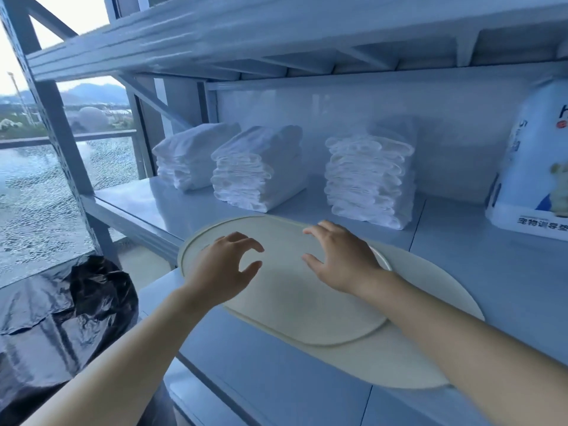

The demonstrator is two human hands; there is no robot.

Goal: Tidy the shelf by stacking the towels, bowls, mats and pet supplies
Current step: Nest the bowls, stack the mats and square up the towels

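Two pale oval mats lie on the shelf, directly in front of the person. The upper mat rests on the lower mat but does not cover it. The lower one shows out to the right and toward the near edge, so the pair is not yet aligned. The long axis of both mats runs from far left to near right.

Both hands are above the far part of the upper mat. The left hand is near its left rim, with the fingers loosely curved and the thumb opposite them, grasping nothing. The right hand is near the far right edge, fingers spread and relaxed, also holding nothing. Whether the fingertips touch the mat I cannot tell.

The uncovered part of the lower mat lies to the right of and behind the right hand, so this hand is the nearer one. I think the next move must bring the upper mat to the right, along its long axis, until the edges match.

Behind the mats stand three stacks of white towels, already neat. A white bag of pet supplies stands at the far right.
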